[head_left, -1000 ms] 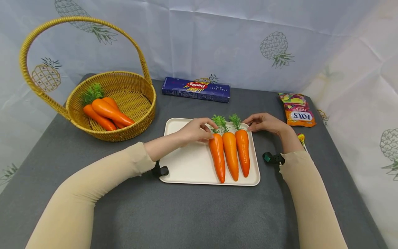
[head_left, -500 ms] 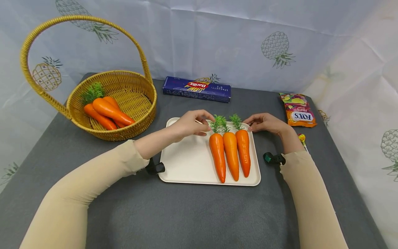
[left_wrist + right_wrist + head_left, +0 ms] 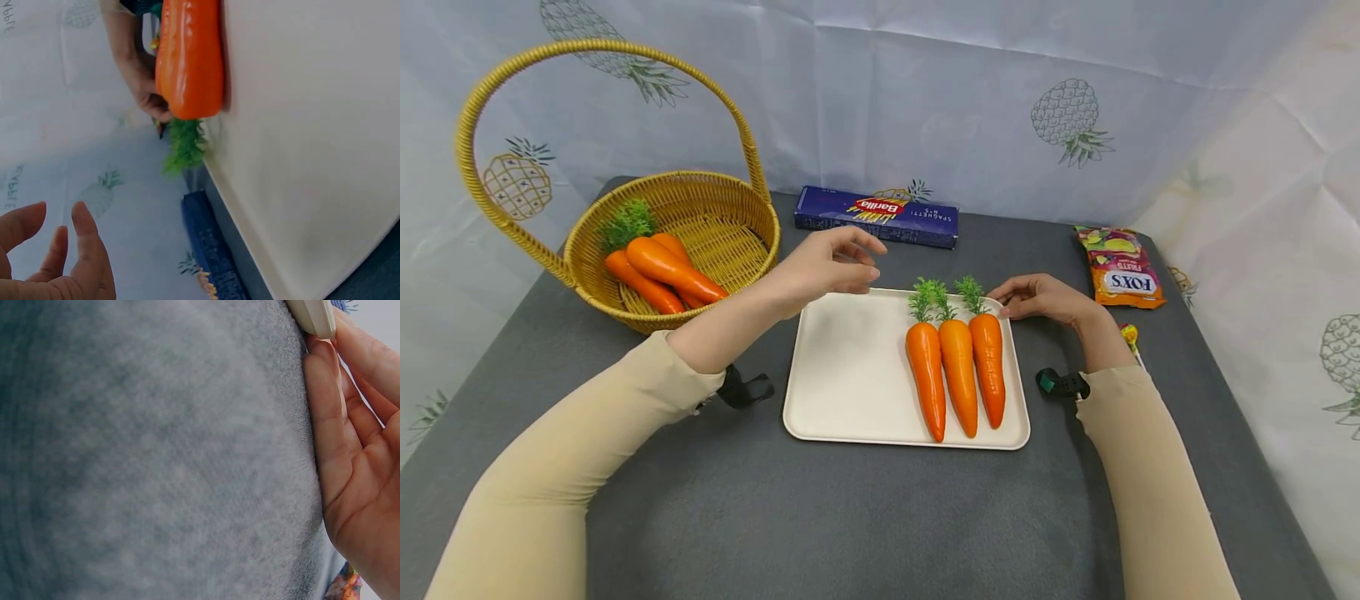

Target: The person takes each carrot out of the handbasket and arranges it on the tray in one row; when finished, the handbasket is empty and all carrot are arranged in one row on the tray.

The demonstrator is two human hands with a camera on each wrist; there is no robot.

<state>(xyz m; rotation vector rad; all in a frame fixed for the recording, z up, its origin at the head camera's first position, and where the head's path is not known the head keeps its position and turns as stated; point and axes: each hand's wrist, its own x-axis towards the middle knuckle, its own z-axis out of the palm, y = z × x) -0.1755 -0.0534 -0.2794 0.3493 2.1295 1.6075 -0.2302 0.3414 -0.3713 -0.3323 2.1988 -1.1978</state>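
Note:
Three orange carrots with green tops lie side by side on the right half of a cream tray [image 3: 842, 375]: the left carrot [image 3: 927, 379], the middle carrot [image 3: 958, 375] and the right carrot [image 3: 988, 367]. My left hand [image 3: 831, 262] hovers over the tray's back left edge, fingers loosely bent and holding nothing. In the left wrist view, its fingers [image 3: 87, 256] are spread apart from the carrots. At the tray's back right corner, my right hand [image 3: 1037, 298] holds the rim between thumb and fingers. The right wrist view shows the tray corner [image 3: 319, 319] between them.
A wicker basket [image 3: 752, 283] with a tall handle stands at the back left, several carrots [image 3: 662, 262] inside. Behind the tray lies a blue spaghetti box [image 3: 880, 218]. A candy bag [image 3: 1120, 267] and a lollipop [image 3: 1130, 335] are on the right.
My left hand has let go of the left carrot's top and moved up and leftwards, away from the carrots. The right hand stays at the tray corner.

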